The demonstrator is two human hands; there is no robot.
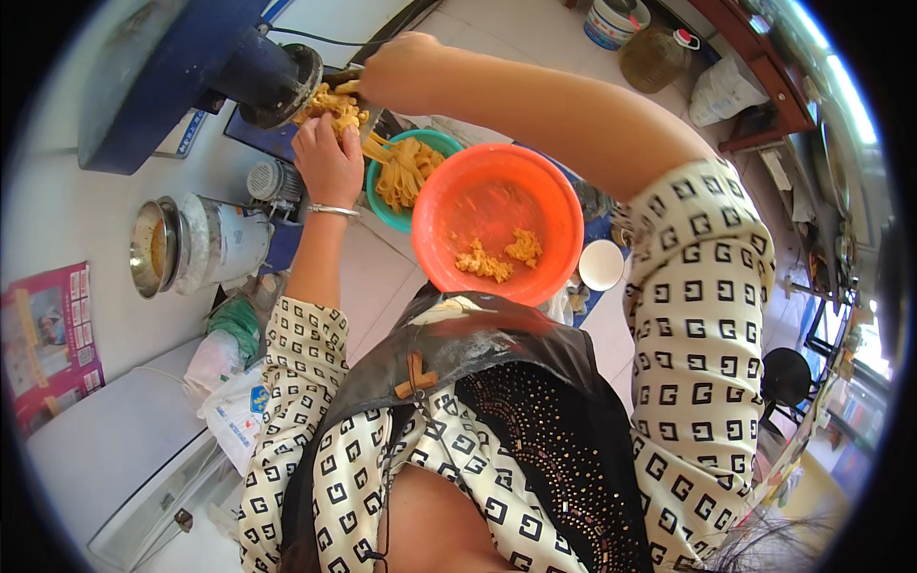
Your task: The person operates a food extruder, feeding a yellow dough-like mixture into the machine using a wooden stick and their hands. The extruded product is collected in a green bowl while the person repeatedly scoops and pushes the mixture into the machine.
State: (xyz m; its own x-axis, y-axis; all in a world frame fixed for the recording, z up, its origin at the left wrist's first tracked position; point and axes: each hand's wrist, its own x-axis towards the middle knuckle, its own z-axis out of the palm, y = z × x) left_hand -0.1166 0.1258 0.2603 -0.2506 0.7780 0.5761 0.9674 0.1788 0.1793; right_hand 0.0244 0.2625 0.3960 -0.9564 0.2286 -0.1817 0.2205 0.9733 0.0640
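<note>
My left hand (pixel 329 159) has its fingers and thumb against crumbly yellow dough (pixel 333 106) at the mouth of a dark-blue machine with a round black flange (pixel 290 86). Just right of the dough is my right hand (pixel 401 71), curled with its back toward me. Its fingertips are hidden, so what it holds is unclear. Below, yellow strips of noodle dough (pixel 408 175) hang down and lie coiled in a green basin (pixel 378 200). Nearer to me, an orange-red plastic basin (pixel 494 168) contains two crumbly dough lumps (pixel 485 263).
A grey electric motor (pixel 274 180) and a white bucket topped with metal bowls (pixel 222 240) stand at left. A white cup (pixel 601 265) sits right of the orange basin. Farther right are a plastic oil jug (pixel 653 59), a paint-type bucket (pixel 612 25) and a white sack (pixel 727 89).
</note>
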